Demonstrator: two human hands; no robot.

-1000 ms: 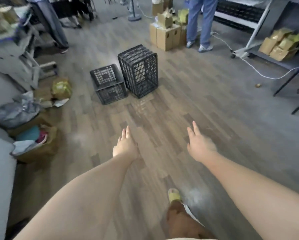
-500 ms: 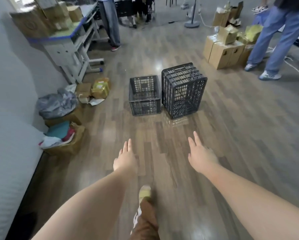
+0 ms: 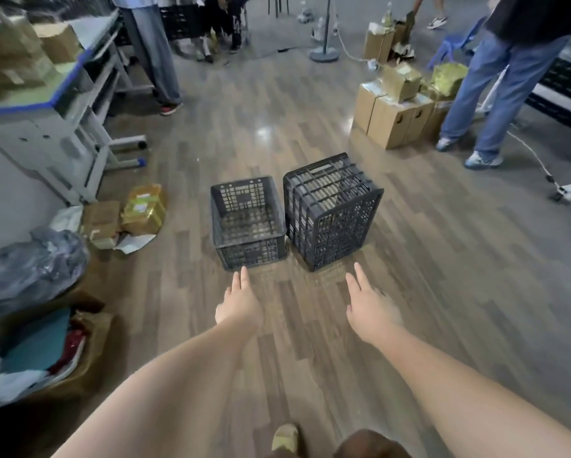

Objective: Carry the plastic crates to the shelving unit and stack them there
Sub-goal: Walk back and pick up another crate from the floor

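Observation:
Two black plastic lattice crates stand side by side on the wood floor. The low crate is upright with its open top facing up and looks empty. The tall crate, to its right, touches or nearly touches it. My left hand is stretched out flat, fingertips just short of the low crate's near wall, holding nothing. My right hand reaches forward the same way, fingers apart, a short gap in front of the tall crate.
Cardboard boxes and a person in jeans stand at the right. At the left are a grey desk, yellow packages, a grey bag and a box of clothes. A cable crosses the floor.
I have walked closer. The crates have come from the middle distance to just beyond my fingertips. Both arms stay extended with open hands.

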